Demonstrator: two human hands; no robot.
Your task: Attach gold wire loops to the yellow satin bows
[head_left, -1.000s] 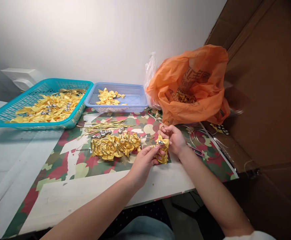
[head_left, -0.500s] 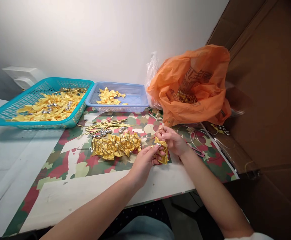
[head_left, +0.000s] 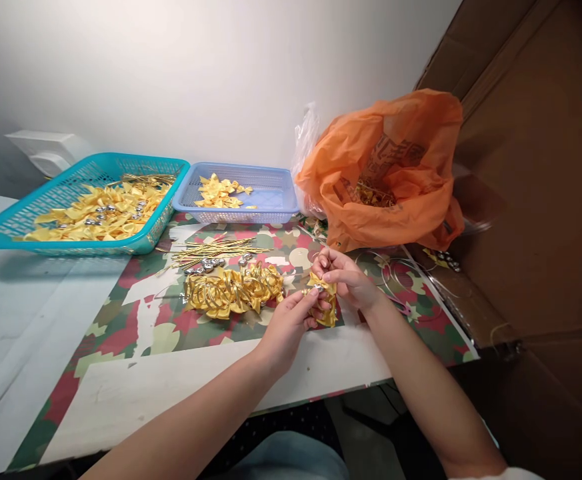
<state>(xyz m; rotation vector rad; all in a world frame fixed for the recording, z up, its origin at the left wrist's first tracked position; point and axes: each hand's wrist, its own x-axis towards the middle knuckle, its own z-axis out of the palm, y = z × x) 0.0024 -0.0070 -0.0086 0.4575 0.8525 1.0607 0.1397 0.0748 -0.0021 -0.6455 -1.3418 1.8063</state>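
My left hand (head_left: 295,319) is closed on a yellow ribbon bow (head_left: 329,313), its thumb beside a small silver bell (head_left: 319,288). Just above the bow, my right hand (head_left: 348,280) pinches what looks like a thin gold wire (head_left: 314,257), partly hidden by the fingers. To the left lies a row of finished-looking yellow bows with coiled gold wire (head_left: 233,293). Behind that row are loose silver bells (head_left: 205,267) and a bunch of straight gold wires (head_left: 215,252).
A teal basket (head_left: 153,230) holds yellow bows, bells and wires. Beside it, a blue basket (head_left: 275,215) has fewer bows. An orange plastic bag (head_left: 385,227) stands open at the back right, near a coil of pale wire (head_left: 391,270). Cardboard (head_left: 535,200) borders the right side.
My right hand's fingers have shifted slightly at the top of the bow. My left hand keeps its hold on the bow in about the same place.
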